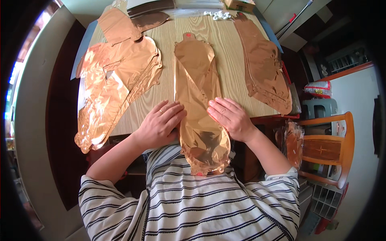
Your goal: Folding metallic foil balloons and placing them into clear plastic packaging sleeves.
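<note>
A flat, uninflated copper-coloured foil balloon (195, 86) lies lengthwise before me, with diagonal folds across its middle. Its far end rests on the wooden table; the crinkled near end hangs over the table's edge against my striped top. Along the balloon's left side, my left hand (161, 121) is closed, fingers together on the foil and thumb hidden. Opposite it, my right hand (232, 119) closes on the right side with its fingers over the edge. A small red mark shows on the tab at the far end.
Flat foil balloons (114, 80) are piled on the table's left, one overhanging the front. Another stack (263, 60) lies at the right. Small white pieces (219, 15) sit at the back near a cardboard box (240, 5). A wooden chair (321, 148) stands to the right.
</note>
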The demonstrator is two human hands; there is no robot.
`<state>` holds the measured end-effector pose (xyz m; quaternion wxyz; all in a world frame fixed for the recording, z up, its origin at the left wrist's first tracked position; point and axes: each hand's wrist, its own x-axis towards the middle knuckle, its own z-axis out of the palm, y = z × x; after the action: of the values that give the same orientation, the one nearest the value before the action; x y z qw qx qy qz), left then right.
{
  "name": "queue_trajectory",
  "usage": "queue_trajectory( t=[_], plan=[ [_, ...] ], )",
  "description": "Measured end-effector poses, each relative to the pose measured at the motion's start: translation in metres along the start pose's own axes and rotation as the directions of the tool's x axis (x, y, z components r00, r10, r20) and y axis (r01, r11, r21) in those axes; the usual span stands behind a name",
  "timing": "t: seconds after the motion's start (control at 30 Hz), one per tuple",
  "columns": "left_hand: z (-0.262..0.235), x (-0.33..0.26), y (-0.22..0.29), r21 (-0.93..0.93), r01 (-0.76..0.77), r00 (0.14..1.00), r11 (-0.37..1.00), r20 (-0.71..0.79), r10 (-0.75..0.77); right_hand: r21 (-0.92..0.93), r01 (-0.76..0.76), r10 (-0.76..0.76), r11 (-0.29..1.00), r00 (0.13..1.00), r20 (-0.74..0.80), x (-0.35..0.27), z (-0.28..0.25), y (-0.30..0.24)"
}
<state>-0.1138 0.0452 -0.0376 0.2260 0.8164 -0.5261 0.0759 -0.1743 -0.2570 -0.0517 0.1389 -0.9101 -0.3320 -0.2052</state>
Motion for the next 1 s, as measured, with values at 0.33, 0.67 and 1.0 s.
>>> queue_trajectory(
  t=[0.33, 0.67, 1.0],
  plan=[
    [0.022, 0.000, 0.006, 0.068, 0.018, 0.969, 0.997, -0.248, 0.000, 0.031, 0.033, -0.031, 0.999, 0.997, -0.067, -0.003, 0.000, -0.005],
    [0.022, -0.001, 0.006, 0.067, 0.051, 0.970, 0.996, -0.241, -0.034, 0.165, 0.003, 0.013, 0.986, 0.995, -0.095, 0.008, -0.007, -0.006],
    [0.018, 0.006, -0.002, 0.028, 0.099, 0.974, 0.995, -0.206, -0.091, 0.400, -0.116, 0.061, 0.909, 0.987, 0.149, 0.026, -0.014, 0.019]
  ],
)
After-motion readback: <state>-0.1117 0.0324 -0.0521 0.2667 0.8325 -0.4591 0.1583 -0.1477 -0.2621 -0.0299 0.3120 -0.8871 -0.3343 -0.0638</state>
